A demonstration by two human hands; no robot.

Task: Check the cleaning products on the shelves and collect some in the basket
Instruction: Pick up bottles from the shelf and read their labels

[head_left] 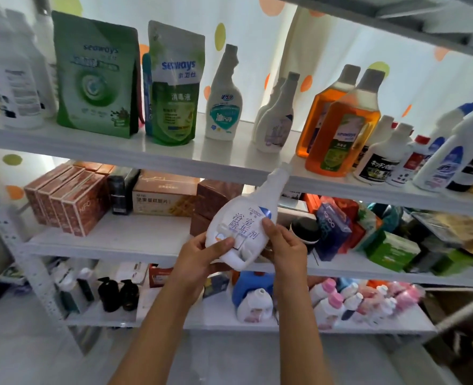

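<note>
I hold a white bathroom-cleaner bottle (pixel 243 218) with blue lettering in front of the shelves, tilted so its neck points up and right toward the upper shelf edge. My left hand (pixel 202 255) grips its lower left side with the thumb on the label. My right hand (pixel 285 245) grips its right side, thumb on the label too. On the upper shelf (pixel 174 159) stand green refill pouches (pixel 96 76), white spray bottles (pixel 224 101), two orange disinfectant bottles (pixel 340 129) and several white bottles with blue caps (pixel 451 151). No basket is in view.
The middle shelf (pixel 113 240) carries brown boxes (pixel 68 201), a black cup and colourful packs (pixel 338 226). The bottom shelf holds dark pump bottles (pixel 118 294), a blue jug (pixel 253 284) and pink-capped bottles (pixel 329 301). A perforated metal upright (pixel 35 273) stands at the left.
</note>
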